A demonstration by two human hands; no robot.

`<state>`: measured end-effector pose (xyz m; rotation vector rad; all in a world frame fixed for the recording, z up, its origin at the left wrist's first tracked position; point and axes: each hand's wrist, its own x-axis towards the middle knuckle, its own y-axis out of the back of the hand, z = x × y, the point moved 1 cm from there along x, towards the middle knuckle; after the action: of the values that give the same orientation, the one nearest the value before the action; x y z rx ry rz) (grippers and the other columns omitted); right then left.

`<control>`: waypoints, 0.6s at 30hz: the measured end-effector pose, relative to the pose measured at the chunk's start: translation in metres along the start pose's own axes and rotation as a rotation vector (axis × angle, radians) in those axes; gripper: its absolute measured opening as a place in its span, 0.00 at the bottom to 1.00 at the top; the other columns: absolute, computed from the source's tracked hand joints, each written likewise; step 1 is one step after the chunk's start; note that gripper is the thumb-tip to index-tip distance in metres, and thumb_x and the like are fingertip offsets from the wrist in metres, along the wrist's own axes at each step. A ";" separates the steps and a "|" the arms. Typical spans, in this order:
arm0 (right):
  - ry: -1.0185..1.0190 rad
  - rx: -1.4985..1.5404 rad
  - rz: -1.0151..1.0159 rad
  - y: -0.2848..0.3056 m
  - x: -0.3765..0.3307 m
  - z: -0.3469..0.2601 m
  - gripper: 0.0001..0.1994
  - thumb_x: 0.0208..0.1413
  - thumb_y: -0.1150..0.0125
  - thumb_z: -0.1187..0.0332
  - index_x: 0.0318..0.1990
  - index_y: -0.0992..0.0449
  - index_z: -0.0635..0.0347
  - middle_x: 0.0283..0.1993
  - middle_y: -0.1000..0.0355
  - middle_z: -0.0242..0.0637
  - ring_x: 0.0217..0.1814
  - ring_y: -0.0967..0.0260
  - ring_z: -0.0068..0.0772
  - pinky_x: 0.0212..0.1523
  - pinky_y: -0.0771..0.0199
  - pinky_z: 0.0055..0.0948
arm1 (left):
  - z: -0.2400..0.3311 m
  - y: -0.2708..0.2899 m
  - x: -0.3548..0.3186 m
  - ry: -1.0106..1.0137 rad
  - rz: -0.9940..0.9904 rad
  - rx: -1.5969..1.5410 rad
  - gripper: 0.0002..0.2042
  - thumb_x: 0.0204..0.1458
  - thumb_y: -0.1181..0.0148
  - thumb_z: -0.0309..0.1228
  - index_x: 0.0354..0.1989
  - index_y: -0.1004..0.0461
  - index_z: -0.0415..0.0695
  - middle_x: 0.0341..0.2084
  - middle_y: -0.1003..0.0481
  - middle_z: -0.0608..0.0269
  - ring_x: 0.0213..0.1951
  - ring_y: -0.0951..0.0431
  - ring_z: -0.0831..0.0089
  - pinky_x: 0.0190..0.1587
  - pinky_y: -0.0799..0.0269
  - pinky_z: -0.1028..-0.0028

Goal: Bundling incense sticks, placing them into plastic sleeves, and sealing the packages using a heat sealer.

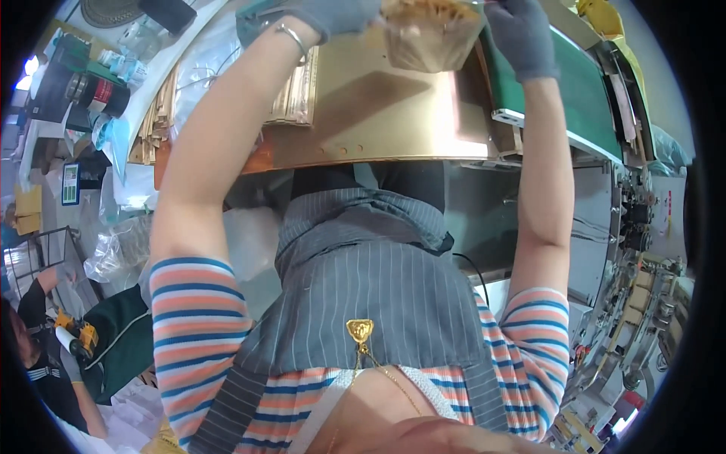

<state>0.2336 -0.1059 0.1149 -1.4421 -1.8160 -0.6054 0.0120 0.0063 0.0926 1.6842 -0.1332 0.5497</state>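
A clear plastic bag [431, 45] with brown contents hangs above the work surface at the top of the view; I cannot make out what the contents are. My right hand [523, 38], in a grey glove, is closed at the bag's upper right edge, its fingertips partly cut off by the frame. At the bag's left side is my left hand [339, 17], also grey-gloved, with a bangle on the wrist. Its fingers are blurred and partly out of view, so their grip does not show. Below the bag lies a shiny gold-brown board [370, 113].
A bundle of flat tan strips [301, 94] lies left of the board. On the right stands a green belt-like surface [578, 94] with a pale edge. A dark red-labelled jar [98, 92] is at far left. A co-worker [45, 363] is at lower left.
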 end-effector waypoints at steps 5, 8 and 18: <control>-0.606 -1.171 0.082 0.015 -0.023 -0.002 0.05 0.50 0.45 0.69 0.31 0.28 0.61 0.25 0.30 0.39 0.26 0.34 0.34 0.28 0.34 0.30 | 0.025 0.036 -0.002 0.726 -0.309 -0.846 0.14 0.51 0.50 0.33 0.20 0.24 0.38 0.13 0.26 0.60 0.19 0.25 0.77 0.23 0.29 0.76; -0.551 -0.991 0.277 0.007 -0.031 -0.013 0.05 0.51 0.48 0.69 0.35 0.28 0.57 0.24 0.32 0.26 0.20 0.38 0.17 0.20 0.38 0.19 | 0.023 0.028 -0.014 0.665 0.093 -0.873 0.15 0.51 0.45 0.34 0.42 0.26 0.36 0.19 0.27 0.65 0.18 0.29 0.81 0.22 0.33 0.79; -0.083 -1.321 -0.397 -0.059 0.005 -0.020 0.19 0.55 0.43 0.53 0.39 0.32 0.61 0.26 0.29 0.41 0.27 0.32 0.43 0.30 0.33 0.35 | 0.064 0.111 -0.008 0.577 -0.076 -0.992 0.12 0.53 0.47 0.34 0.36 0.26 0.37 0.23 0.24 0.60 0.23 0.24 0.77 0.25 0.29 0.77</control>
<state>0.1813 -0.1331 0.1355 -1.8315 -1.7751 -2.2544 -0.0204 -0.0782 0.1834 0.5344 0.0768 0.7292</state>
